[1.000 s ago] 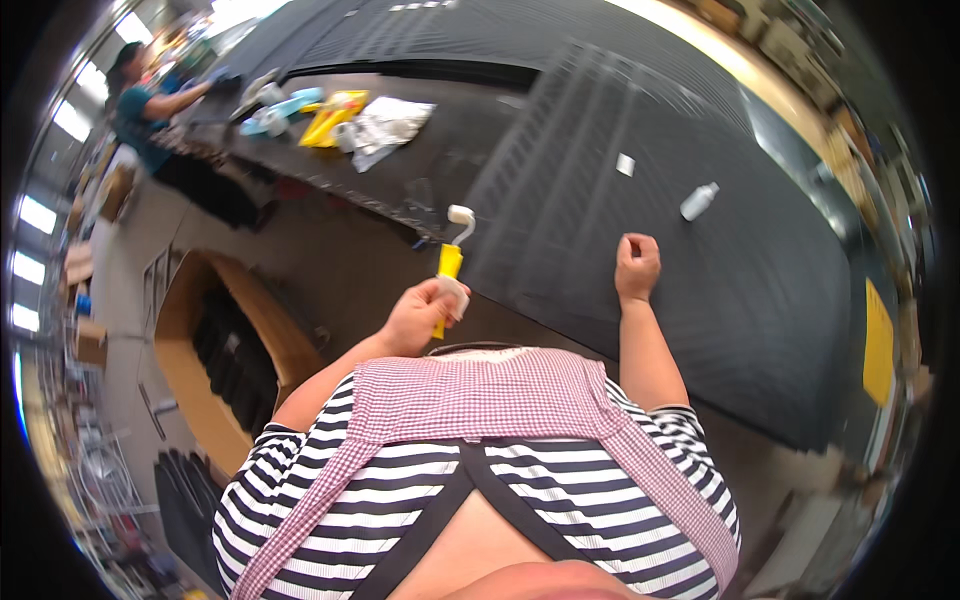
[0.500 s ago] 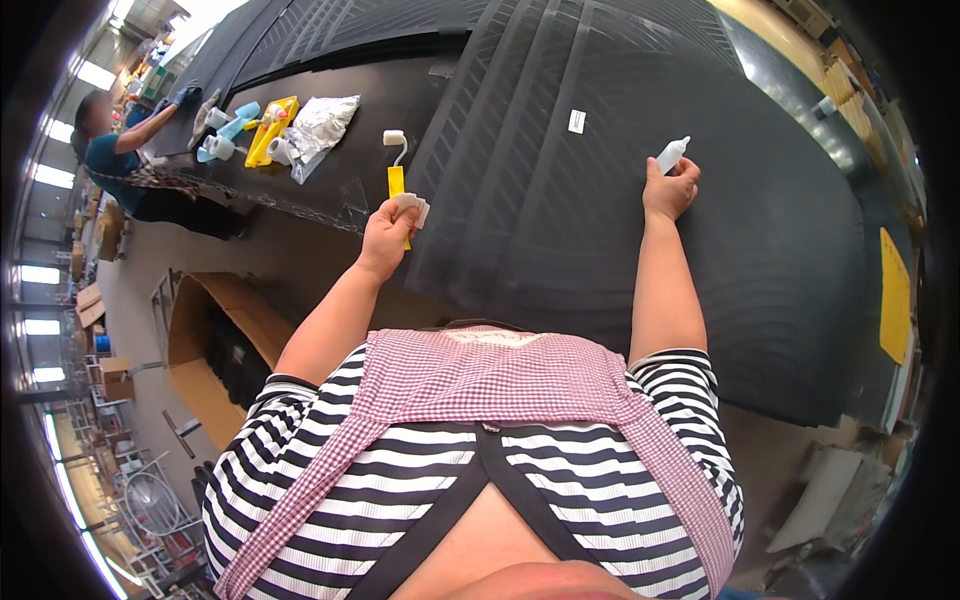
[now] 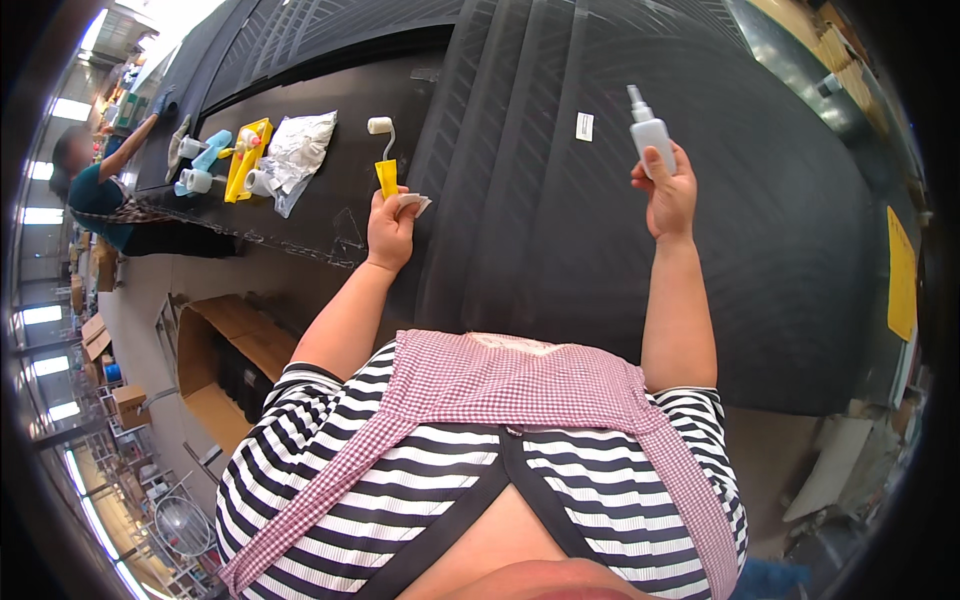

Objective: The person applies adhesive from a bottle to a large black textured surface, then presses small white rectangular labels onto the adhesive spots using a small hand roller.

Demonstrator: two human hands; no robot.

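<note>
In the upper middle of the frame, the person's left hand [image 3: 391, 235] has its fingers wrapped around a small yellow-handled roller [image 3: 386, 178] and some white slips [image 3: 413, 201], while at the upper right the right hand [image 3: 670, 200] grips a pale, slightly tilted bottle [image 3: 649, 136] over the black table [image 3: 770, 240].

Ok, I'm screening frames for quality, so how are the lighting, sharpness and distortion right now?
In the head view, bright panels at left glow near white; in the same head view, the left hand, yellow-handled roller, right hand and pale bottle look fairly sharp; also in the head view, straight edges bow near the dark rim.
</note>
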